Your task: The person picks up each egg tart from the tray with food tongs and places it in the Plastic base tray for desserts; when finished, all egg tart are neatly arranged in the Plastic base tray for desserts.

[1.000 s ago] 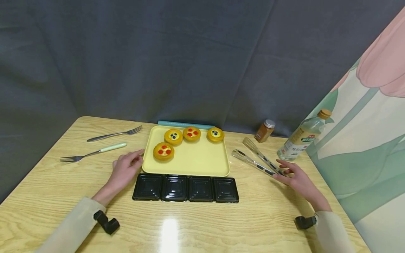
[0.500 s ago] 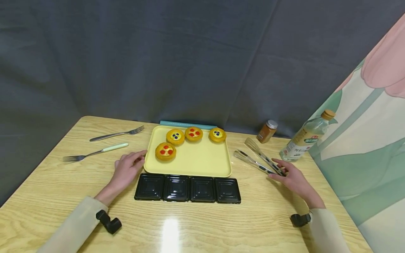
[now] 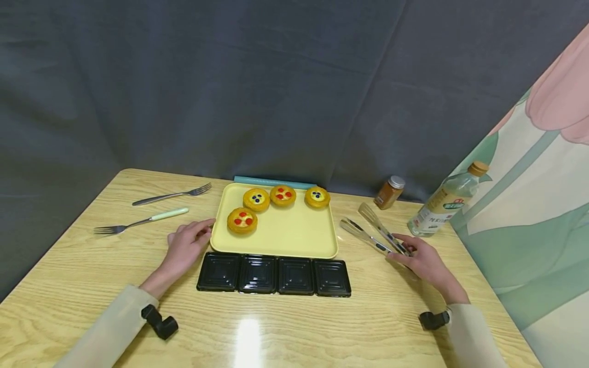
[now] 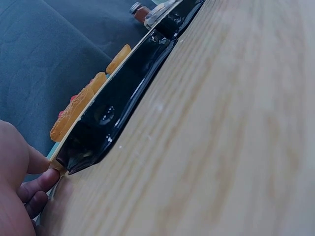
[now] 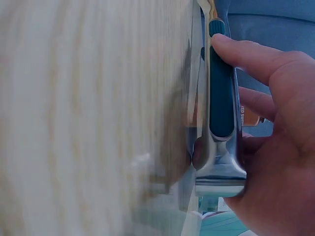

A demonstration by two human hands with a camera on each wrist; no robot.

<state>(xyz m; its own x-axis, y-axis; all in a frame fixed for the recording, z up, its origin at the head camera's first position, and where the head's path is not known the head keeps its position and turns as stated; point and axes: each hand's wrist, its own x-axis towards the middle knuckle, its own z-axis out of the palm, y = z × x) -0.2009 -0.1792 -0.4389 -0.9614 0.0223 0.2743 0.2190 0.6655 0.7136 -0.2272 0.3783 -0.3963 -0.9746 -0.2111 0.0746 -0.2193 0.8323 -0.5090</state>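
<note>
Dark blue-grey cloth (image 3: pixel 221 87) hangs behind a pale wood-grain table (image 3: pixel 299 327), with a pink-and-green patterned curtain (image 3: pixel 534 168) at the far right. On the left lie an all-metal fork (image 3: pixel 158 198) and, nearer, a fork with a pale green handle (image 3: pixel 170 213). Beside them, the left hand (image 3: pixel 184 248) pinches a yellow rectangular tray (image 3: pixel 299 230) at its left edge, thumb and finger close together. Four round golden tarts (image 3: pixel 242 221), dotted red or blue, sit on it; square black plastic trays (image 3: pixel 258 274) line up just in front. Right of these, the right hand (image 3: pixel 423 258) holds silver metal tongs (image 5: pixel 221 93) by their handles between thumb and fingers. A small brown jar (image 3: pixel 387 195) stands behind them, a clear glass bottle (image 3: pixel 444 202) farther right.

Tugging or tilting the tray could well slide the tarts, as nothing separates them. A light fingertip hold might let the tongs twist, and a wide swing rightward could topple the bottle.

The tray looks smooth, low-rimmed and round-cornered. The tongs are shiny, dark-inlaid, their looped ends spread apart; whether they touch the table, I cannot tell.
</note>
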